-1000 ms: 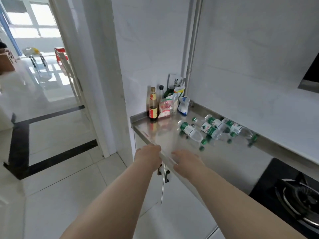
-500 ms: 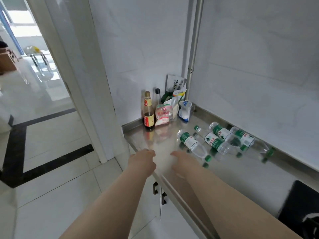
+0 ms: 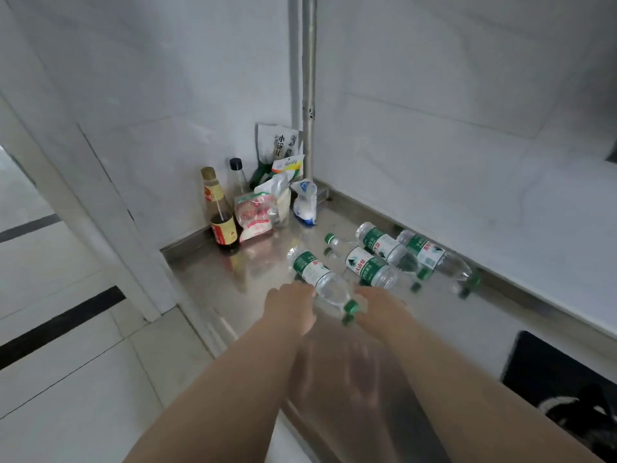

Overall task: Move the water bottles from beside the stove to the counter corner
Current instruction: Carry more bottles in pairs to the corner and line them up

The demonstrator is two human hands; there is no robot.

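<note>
Steel counter (image 3: pixel 213 289) fills the near field. My left hand (image 3: pixel 289 307) and right hand (image 3: pixel 384 307) flank the nearest bottle (image 3: pixel 320 279), lying flat, cap toward me; whether either hand has closed on it, I cannot tell. Three more bottles (image 3: pixel 400 255) lie at 1 o'clock. Sauce bottle (image 3: pixel 222 218) and packets (image 3: pixel 257 218) stand in the corner at 11.

Both hands, left hand (image 3: pixel 289 307) and right hand (image 3: pixel 384 310), now reach forward, flanking the nearest clear green-capped plastic water bottle (image 3: pixel 320 279).

Glossy stainless-steel counter (image 3: pixel 213 282), clear plastic water bottles (image 3: pixel 320 279), glass sauce bottle (image 3: pixel 220 215), glossy tile floor (image 3: pixel 66 362)
</note>
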